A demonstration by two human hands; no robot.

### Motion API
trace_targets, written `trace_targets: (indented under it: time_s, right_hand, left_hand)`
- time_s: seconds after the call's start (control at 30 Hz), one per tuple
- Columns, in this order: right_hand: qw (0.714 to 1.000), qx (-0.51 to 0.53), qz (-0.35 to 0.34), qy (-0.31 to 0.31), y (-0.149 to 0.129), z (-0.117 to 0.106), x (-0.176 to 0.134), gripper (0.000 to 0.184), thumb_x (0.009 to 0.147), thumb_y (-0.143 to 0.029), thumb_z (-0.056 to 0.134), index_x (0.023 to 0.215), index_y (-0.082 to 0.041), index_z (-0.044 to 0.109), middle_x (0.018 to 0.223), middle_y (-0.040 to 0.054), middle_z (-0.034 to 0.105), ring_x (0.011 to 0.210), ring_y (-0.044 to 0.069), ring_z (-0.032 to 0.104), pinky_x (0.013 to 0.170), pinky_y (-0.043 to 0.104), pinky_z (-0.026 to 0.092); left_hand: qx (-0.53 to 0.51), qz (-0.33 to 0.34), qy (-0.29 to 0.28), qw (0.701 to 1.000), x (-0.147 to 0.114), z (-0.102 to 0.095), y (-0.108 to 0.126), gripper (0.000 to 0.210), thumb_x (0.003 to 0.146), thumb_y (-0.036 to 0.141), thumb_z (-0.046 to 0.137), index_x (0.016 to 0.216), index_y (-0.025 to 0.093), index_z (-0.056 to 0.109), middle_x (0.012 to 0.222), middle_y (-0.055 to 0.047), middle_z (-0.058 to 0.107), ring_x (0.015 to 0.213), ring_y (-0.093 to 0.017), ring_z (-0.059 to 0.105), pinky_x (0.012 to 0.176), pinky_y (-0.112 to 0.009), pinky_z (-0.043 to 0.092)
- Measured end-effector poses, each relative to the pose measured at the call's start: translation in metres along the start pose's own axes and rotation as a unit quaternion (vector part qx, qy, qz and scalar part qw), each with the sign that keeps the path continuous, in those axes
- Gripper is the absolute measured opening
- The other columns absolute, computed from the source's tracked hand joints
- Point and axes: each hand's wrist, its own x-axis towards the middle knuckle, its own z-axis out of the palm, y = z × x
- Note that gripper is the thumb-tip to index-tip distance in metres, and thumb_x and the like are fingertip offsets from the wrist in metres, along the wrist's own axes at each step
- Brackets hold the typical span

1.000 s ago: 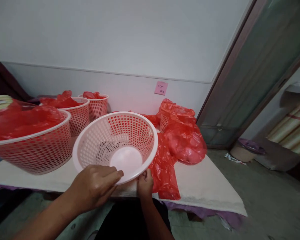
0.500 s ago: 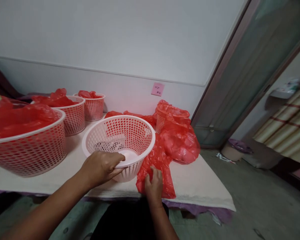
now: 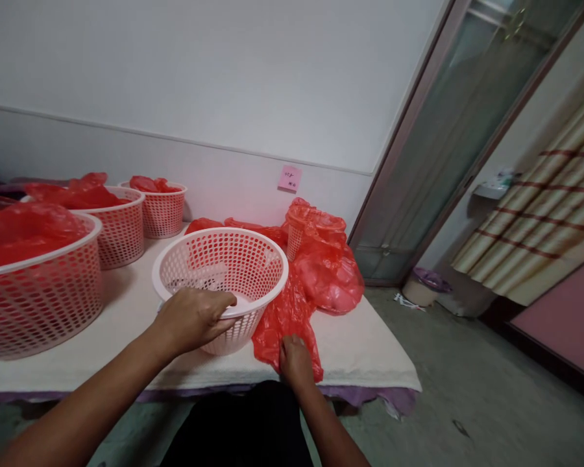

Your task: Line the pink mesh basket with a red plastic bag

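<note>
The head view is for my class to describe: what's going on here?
The person's left hand grips the near rim of a pale pink basket. The right hand looks closed on red plastic lying beside it on a white cloth. Three other baskets, with red plastic in them, stand to the left.

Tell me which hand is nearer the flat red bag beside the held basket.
Right: the right hand touches the near end of the red bag; the left hand is left of it, gripping the basket.
</note>
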Motion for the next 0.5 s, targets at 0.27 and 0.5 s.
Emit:
trace_targets:
  time_s: [0.27,0.5]
  right_hand:
    - [0.971,0.222,0.042,0.08,0.024,-0.028,0.009,0.022,0.074,-0.038,0.044,0.061,-0.022,0.049,0.058,-0.0018,0.054,0.058,0.016,0.051,0.059,0.027,0.042]
    - [0.927,0.347,0.024,0.142,-0.005,-0.121,0.038,0.018,0.069,-0.038,0.056,0.067,-0.02,0.054,0.063,-0.0032,0.054,0.06,0.015,0.051,0.057,0.026,0.044]
  left_hand:
    - [-0.002,-0.006,-0.014,1.0,-0.002,-0.001,-0.002,0.026,0.091,0.044,0.049,0.103,0.026,0.064,0.081,-0.003,0.075,0.076,-0.028,0.072,0.059,-0.035,0.045]
    - [-0.006,-0.012,-0.008,1.0,0.005,-0.006,0.005,0.026,0.091,0.045,0.048,0.098,0.027,0.065,0.081,-0.003,0.075,0.073,-0.024,0.071,0.057,-0.03,0.04]
